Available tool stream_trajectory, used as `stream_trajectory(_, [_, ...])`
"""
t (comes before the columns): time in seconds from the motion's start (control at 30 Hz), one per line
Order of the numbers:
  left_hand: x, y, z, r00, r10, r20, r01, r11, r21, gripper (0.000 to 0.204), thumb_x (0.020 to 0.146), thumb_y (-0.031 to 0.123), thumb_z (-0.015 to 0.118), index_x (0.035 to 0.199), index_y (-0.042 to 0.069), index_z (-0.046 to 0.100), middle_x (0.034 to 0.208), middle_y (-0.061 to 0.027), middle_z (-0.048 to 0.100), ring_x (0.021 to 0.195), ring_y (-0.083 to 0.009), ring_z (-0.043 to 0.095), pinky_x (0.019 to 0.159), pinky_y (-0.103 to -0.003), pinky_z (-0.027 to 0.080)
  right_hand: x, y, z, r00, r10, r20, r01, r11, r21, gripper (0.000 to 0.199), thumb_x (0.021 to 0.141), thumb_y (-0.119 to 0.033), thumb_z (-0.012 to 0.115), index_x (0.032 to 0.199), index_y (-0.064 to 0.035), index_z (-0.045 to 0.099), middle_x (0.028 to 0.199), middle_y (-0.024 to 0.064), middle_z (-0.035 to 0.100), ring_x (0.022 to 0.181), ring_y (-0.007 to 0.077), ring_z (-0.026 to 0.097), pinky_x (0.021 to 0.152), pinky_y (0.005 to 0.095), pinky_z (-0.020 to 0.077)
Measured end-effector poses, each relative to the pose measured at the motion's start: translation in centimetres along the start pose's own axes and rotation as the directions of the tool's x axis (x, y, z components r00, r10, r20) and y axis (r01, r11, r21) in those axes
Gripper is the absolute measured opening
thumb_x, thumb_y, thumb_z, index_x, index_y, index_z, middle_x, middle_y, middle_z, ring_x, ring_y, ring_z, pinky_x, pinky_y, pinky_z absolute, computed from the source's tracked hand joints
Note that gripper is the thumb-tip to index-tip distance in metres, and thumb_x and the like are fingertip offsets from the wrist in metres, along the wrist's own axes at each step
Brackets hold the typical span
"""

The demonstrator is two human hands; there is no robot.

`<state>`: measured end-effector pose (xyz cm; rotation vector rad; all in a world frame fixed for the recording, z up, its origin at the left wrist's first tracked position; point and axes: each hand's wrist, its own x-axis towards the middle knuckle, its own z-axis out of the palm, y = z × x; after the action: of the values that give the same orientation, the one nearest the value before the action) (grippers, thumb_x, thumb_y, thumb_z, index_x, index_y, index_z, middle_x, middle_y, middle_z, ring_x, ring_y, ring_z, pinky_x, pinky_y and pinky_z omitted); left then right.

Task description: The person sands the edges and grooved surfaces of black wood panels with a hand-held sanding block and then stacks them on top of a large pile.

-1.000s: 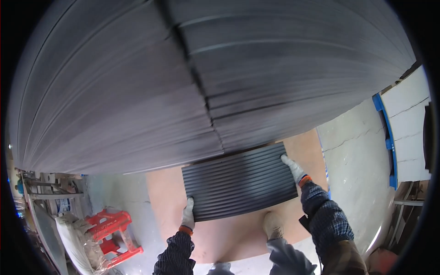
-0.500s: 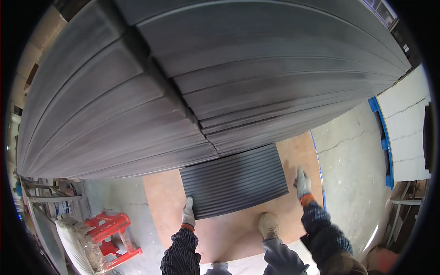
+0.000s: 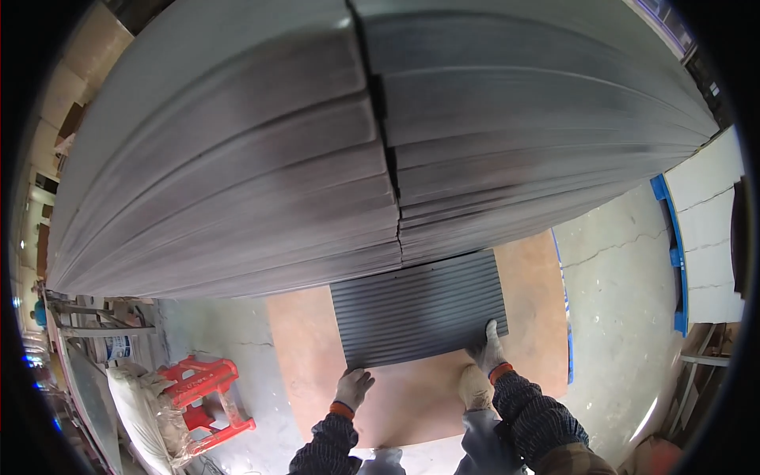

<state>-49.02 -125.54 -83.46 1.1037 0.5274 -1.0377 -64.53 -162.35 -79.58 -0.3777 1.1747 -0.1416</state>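
Your half-curled, gloved left hand (image 3: 354,389) and part-open right hand (image 3: 491,349) were at the near corners of a dark-grey ribbed rectangular panel (image 3: 416,309). Whether either gripped it, I couldn't tell.

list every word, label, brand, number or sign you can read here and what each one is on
None can be read with certainty.
Red stool: marks on its top, too small and blurred to read.
Bucket at the left: blue and white label, too small to read.
Blue and white strip by the brown board: cannot tell whether its pattern is lettering.
Dark ridged sheet: no writing visible.
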Motion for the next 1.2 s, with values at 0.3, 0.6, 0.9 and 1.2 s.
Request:
stream_trajectory(0.3, [1.0, 1.4, 4.1, 0.970, 0.066, -0.232, -0.091, 0.991, -0.102, 0.052, 0.077, -0.015, 0.053, 0.126, 0.003, 0.051, 0.111, -0.0103, 0.059, 0.099, -0.0258, 0.061, 0.093, -0.044, 0.055, 0.3, -1.1, 1.0, 0.996, -0.037, -0.082, 0.044, 0.996, 0.082, 0.070, 0.087, -0.061, 0.066, 0.136, -0.0125, 0.051, 0.132, 0.0057, 0.058, 0.116, 0.0236, 0.057, 0.096, 0.0429, 0.0498])
stream_trajectory(0.6, [0.6, 7.5, 3.6, 0.998, -0.040, 0.042, 0.017, 0.895, 0.446, 0.059, 0.077, -0.003, 0.072, 0.133, -0.001, 0.052, 0.109, -0.0055, 0.065, 0.099, -0.0160, 0.060, 0.093, -0.029, 0.048, 1.0, -5.3, -2.1, 0.908, -0.351, -0.227, 0.246, 0.888, -0.389, 0.055, 0.088, -0.055, 0.069, 0.121, -0.0104, 0.065, 0.101, -0.0010, 0.068, 0.090, 0.0125, 0.062, 0.077, 0.0294, 0.0507])
stream_trajectory(0.9, [1.1, 6.6, 5.8, 0.987, 0.074, -0.145, 0.014, 0.849, 0.528, 0.050, 0.088, 0.026, 0.074, 0.128, -0.002, 0.059, 0.120, -0.0087, 0.067, 0.111, -0.0181, 0.060, 0.100, -0.030, 0.043, 0.0, -8.2, -1.1, 0.974, -0.218, -0.066, 0.111, 0.708, -0.697, 0.056, 0.086, -0.047, 0.075, 0.122, -0.0061, 0.065, 0.106, -0.0011, 0.067, 0.096, 0.0097, 0.057, 0.087, 0.0271, 0.0445])
stream_trajectory(1.2, [1.2, 8.9, 7.9, 0.985, 0.117, -0.123, 0.009, 0.691, 0.723, 0.073, 0.082, 0.043, 0.077, 0.134, -0.002, 0.054, 0.122, -0.0151, 0.066, 0.115, -0.0268, 0.060, 0.103, -0.035, 0.042, 0.0, -10.7, 0.5, 0.985, -0.169, 0.045, 0.101, 0.341, -0.934, 0.080, 0.082, -0.056, 0.073, 0.135, 0.0010, 0.054, 0.129, 0.0145, 0.064, 0.120, 0.0267, 0.058, 0.103, 0.0350, 0.0421])
